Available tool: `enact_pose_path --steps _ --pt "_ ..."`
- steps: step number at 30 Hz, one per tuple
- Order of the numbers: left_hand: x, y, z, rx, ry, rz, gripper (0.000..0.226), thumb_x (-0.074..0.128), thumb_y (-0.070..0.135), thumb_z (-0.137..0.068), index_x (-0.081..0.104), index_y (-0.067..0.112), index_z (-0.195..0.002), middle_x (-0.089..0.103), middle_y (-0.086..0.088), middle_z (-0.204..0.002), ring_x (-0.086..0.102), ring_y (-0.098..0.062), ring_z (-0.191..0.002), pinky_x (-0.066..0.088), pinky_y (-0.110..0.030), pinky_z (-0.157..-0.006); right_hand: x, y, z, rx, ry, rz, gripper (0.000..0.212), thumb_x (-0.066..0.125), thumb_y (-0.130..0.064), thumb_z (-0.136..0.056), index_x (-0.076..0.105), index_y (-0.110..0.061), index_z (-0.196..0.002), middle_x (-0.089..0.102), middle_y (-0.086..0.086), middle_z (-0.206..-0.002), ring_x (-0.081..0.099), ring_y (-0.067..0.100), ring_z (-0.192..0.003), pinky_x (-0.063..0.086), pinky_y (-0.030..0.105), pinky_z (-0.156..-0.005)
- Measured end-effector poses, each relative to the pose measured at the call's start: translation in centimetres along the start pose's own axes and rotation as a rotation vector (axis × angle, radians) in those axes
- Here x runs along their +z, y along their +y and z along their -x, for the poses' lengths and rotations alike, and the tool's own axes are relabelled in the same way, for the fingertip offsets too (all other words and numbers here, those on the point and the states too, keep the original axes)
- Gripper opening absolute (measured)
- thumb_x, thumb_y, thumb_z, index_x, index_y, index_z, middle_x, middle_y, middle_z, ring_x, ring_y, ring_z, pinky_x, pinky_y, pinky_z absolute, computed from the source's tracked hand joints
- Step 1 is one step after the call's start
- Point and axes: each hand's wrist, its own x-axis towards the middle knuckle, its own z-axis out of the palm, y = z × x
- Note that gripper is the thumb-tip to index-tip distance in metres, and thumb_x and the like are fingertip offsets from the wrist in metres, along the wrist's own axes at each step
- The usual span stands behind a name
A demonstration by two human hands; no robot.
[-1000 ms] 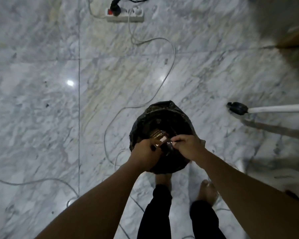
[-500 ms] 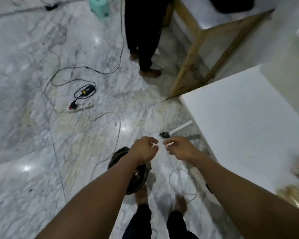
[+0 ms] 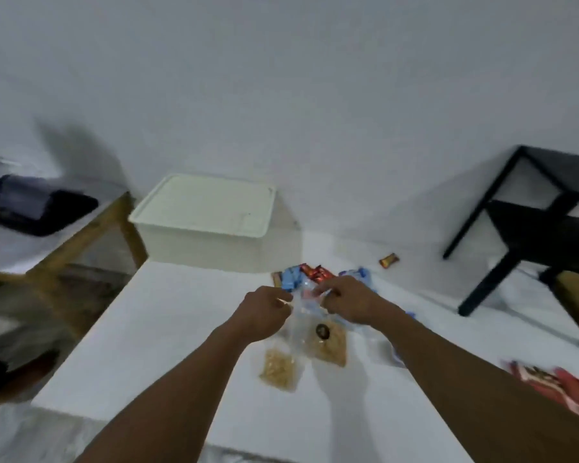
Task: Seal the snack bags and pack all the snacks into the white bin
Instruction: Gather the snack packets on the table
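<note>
The white bin stands at the table's far left corner with its lid on. My left hand and right hand hover side by side over the snacks. Each is pinched on an end of a small pale strip, which is blurred. Below them lie two clear bags of brown snacks. Blue and red wrapped snacks sit just beyond my fingers. A small orange candy lies apart near the wall. A red packet is at the right edge.
The white table ends in a left edge and a near edge. A wooden-framed table with a black object stands to the left. A black metal table stands on the right, against the white wall.
I have turned from the black trash bin on the marble floor to the white table. My hands keep the same pinched pose and now hang over the snack bags.
</note>
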Motion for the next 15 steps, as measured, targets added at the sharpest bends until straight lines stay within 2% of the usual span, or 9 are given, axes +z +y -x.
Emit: enact_pose_path --steps 3,5,7,8,11,13,15 --pt "5.8 7.8 -3.7 0.144 -0.035 -0.073 0.029 0.062 0.016 -0.089 0.071 0.018 -0.117 0.07 -0.003 -0.116 0.064 -0.016 -0.104 0.043 -0.015 -0.077 -8.2 7.3 2.6 0.091 0.115 -0.018 0.02 0.062 -0.015 -0.086 0.073 -0.018 -0.102 0.072 0.007 -0.096 0.067 0.019 -0.083 0.049 0.024 -0.078" --pt "10.3 12.7 -5.7 0.237 -0.06 -0.093 0.023 0.063 0.012 -0.089 0.073 0.01 -0.11 0.07 -0.002 -0.106 0.064 -0.015 -0.096 0.046 -0.02 -0.085 -13.0 12.6 4.7 0.154 0.186 -0.045 0.018 0.065 -0.021 -0.087 0.074 -0.019 -0.102 0.073 0.004 -0.09 0.07 0.022 -0.085 0.05 0.024 -0.074" --pt "15.1 17.2 -7.2 0.29 -0.119 -0.119 0.019 0.065 0.017 -0.09 0.074 0.014 -0.106 0.068 0.004 -0.098 0.062 -0.01 -0.091 0.046 -0.019 -0.089 -16.9 18.1 6.9 0.206 0.265 -0.072 0.015 0.065 -0.022 -0.087 0.074 -0.02 -0.099 0.071 -0.003 -0.083 0.069 0.02 -0.083 0.051 0.023 -0.071" --pt "17.6 19.2 -8.0 0.308 -0.159 -0.112 0.019 0.066 0.02 -0.091 0.073 0.018 -0.108 0.069 0.004 -0.101 0.064 -0.01 -0.092 0.046 -0.018 -0.09 -18.5 20.9 8.0 0.234 0.306 -0.098 0.015 0.064 -0.022 -0.087 0.075 -0.021 -0.097 0.072 -0.002 -0.083 0.069 0.019 -0.082 0.052 0.023 -0.071" --pt "26.0 23.9 -9.9 0.338 -0.266 -0.115 0.023 0.066 0.028 -0.09 0.071 0.027 -0.112 0.068 0.002 -0.116 0.067 -0.016 -0.102 0.049 -0.031 -0.098 -21.7 29.8 11.9 0.337 0.408 -0.151 0.012 0.064 -0.022 -0.088 0.074 -0.022 -0.094 0.074 0.002 -0.095 0.07 0.019 -0.083 0.054 0.022 -0.068" --pt "32.0 25.9 -10.2 0.382 -0.341 -0.156 0.026 0.066 0.03 -0.09 0.069 0.03 -0.116 0.065 0.005 -0.124 0.062 -0.014 -0.112 0.044 -0.028 -0.103 -22.4 35.9 14.9 0.446 0.445 -0.165 0.011 0.064 -0.023 -0.088 0.071 -0.028 -0.094 0.073 -0.001 -0.096 0.07 0.013 -0.077 0.049 0.014 -0.058" --pt "37.9 27.0 -10.1 0.438 -0.441 -0.227 0.029 0.064 0.032 -0.09 0.067 0.033 -0.119 0.062 0.005 -0.129 0.056 -0.013 -0.121 0.037 -0.02 -0.103 -22.1 41.9 17.7 0.562 0.461 -0.174 0.015 0.063 -0.021 -0.088 0.07 -0.029 -0.097 0.073 -0.001 -0.099 0.068 0.01 -0.073 0.046 0.012 -0.053"
